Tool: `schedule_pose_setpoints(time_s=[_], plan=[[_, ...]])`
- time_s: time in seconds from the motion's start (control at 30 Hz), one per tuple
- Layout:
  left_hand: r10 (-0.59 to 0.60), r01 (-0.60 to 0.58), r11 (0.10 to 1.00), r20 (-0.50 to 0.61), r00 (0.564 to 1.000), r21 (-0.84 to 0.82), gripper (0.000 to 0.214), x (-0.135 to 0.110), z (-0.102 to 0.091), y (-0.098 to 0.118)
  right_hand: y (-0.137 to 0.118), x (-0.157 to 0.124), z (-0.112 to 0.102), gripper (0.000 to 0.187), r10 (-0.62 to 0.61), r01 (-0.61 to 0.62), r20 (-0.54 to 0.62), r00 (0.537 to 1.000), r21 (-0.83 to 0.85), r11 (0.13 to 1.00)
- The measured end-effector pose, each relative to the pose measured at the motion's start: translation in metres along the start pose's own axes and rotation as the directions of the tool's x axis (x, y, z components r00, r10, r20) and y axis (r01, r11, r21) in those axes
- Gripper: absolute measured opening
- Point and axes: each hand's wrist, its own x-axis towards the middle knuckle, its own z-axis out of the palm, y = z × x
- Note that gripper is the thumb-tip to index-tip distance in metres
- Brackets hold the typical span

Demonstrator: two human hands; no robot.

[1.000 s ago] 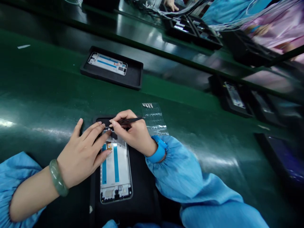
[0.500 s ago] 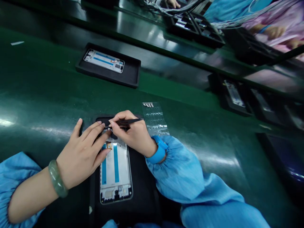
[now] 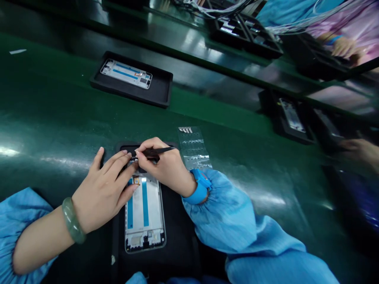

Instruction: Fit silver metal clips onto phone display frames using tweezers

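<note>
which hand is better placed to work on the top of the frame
Right: the right hand holds the tweezers, tip at the top of the frame; the left hand only rests on it.

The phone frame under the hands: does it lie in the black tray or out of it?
In. The phone frame lies flat inside the black tray, whose dark surface borders its right side and lower end.

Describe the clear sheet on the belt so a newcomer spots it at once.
On the green belt, find the nearest black tray. Just right of the right hand holding tweezers lies the clear sheet: flat, see-through, white tabs at its far edge, unlike the black trays around.
</note>
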Motion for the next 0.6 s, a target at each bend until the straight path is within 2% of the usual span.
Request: schedule_pose_setpoints(time_s=[0.13,0.27,0.6], plan=[[-0.003,0.003,1.0,-0.004,1.0,-0.001,0.042,-0.0001,0.0009,-0.0005,0.0008,0.0021,-0.0003,0.002,0.109,-0.111,0.026,0.994,0.098,0.989],[0.016,-0.016,1.0,-0.013,1.0,0.018,0.041,0.0014,0.0,-0.0008,0.0006,0.0037,0.001,0.005,0.174,-0.174,0.005,0.985,0.118,0.978],[0.008,-0.007,0.998,-0.02,1.0,0.059,0.037,0.0034,-0.0039,-0.0008,-0.0005,0.0012,0.0007,0.003,0.164,-0.157,-0.065,0.984,0.106,0.982]])
